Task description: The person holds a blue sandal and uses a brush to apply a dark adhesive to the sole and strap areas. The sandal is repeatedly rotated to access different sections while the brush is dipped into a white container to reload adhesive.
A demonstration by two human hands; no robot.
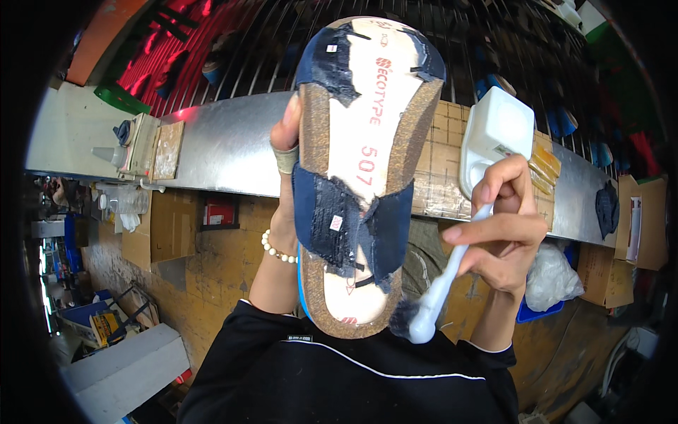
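Upright before me is an unfinished sandal (367, 177), its underside facing me. It has a cork rim, a pale board middle with red print, and dark navy straps whose ragged ends are folded over and stuck down. My left hand (285, 152) grips it along the left edge, thumb showing with a wrapped band on it; the other fingers are hidden behind. In my right hand (505, 226) is a white-handled brush (441, 293), held between the fingers. Its dark bristles point down-left, close beside the lower right edge of the sandal; whether they touch it I cannot tell.
A white plastic container (501, 124) stands on a taped cardboard sheet (441, 159) on the metal bench (226, 148). Behind runs a rack of metal bars (254, 49). Cardboard boxes (166, 230) and a clear plastic bag (554, 279) lie lower, to either side.
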